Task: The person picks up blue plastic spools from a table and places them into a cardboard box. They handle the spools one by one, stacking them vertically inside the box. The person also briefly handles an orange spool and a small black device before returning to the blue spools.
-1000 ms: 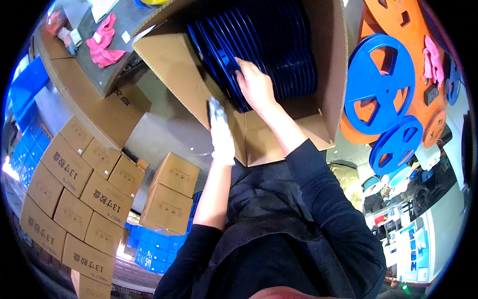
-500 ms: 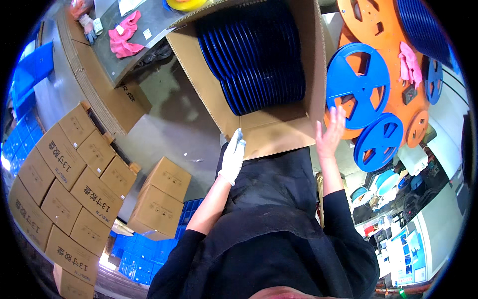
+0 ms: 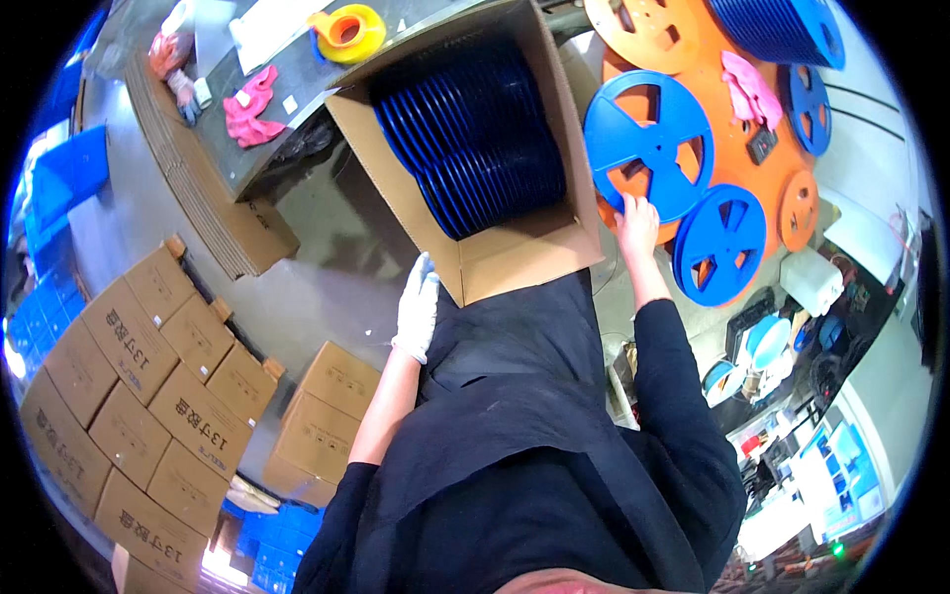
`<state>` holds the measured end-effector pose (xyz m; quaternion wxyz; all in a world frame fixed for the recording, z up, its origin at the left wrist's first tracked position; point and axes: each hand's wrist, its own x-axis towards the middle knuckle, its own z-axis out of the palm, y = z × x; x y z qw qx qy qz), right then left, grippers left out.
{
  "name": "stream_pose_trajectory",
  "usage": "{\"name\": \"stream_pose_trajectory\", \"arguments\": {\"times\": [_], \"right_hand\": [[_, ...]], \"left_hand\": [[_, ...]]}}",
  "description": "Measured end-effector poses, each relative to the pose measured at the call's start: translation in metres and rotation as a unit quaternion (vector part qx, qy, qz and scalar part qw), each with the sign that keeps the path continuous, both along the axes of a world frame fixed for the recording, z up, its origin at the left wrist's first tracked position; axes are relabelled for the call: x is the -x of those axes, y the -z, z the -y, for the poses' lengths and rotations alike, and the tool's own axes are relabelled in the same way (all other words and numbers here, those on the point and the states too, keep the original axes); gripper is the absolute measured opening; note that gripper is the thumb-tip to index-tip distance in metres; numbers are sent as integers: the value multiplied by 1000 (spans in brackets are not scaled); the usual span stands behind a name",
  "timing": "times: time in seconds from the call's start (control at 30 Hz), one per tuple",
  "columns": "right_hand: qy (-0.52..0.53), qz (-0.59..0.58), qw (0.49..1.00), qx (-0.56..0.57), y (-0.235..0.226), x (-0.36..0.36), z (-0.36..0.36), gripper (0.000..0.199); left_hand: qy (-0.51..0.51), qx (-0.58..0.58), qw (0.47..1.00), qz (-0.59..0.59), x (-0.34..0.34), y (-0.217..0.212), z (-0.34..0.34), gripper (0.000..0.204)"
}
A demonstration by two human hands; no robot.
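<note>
An open cardboard box (image 3: 515,267) stands in front of me, holding two rows of dark blue plastic reels (image 3: 495,183) packed on edge. My left hand (image 3: 419,312), in a white glove, is beside the box's near left corner with its fingers stretched out and nothing in them. To the right of the box, my bare right hand (image 3: 638,228) has its fingers curled at the near rim of a large blue reel (image 3: 661,148). That reel lies on an orange surface with round cut-outs (image 3: 767,183). A second blue reel (image 3: 720,252) lies just nearer, to the right.
A grey table (image 3: 223,148) at the far left carries a pink cloth (image 3: 252,111) and a yellow tape roll (image 3: 348,35). Closed cartons (image 3: 148,386) are stacked at left. Another pink cloth (image 3: 749,91) and a stack of blue reels (image 3: 782,30) are at far right.
My right hand has gone from open beside the box to the blue reel's near rim, fingers now curled. My left hand has drawn slightly away from the box. The whole view has shifted.
</note>
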<state>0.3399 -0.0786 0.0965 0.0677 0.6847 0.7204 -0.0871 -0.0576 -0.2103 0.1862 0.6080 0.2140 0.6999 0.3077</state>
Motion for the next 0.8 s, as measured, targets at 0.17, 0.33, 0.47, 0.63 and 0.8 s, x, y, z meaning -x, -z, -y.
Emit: {"name": "stream_pose_trajectory", "arguments": {"times": [0.17, 0.33, 0.47, 0.63, 0.8], "right_hand": [[-22, -111, 994, -12, -33, 2, -19, 40], [-63, -189, 980, -15, -92, 50, -7, 39], [-136, -229, 964, -20, -153, 119, 7, 38], [-196, -237, 951, -24, -212, 172, 32, 34], [-215, -254, 942, -38, -231, 186, 33, 36]], "left_hand": [[-39, -2, 998, 49, 16, -9, -12, 47], [8, -23, 998, 50, 31, -23, -40, 49], [19, -67, 996, 49, 50, -17, -48, 50], [73, -133, 988, 26, 74, -13, -61, 53], [68, -128, 989, 40, 80, -18, -79, 53]]}}
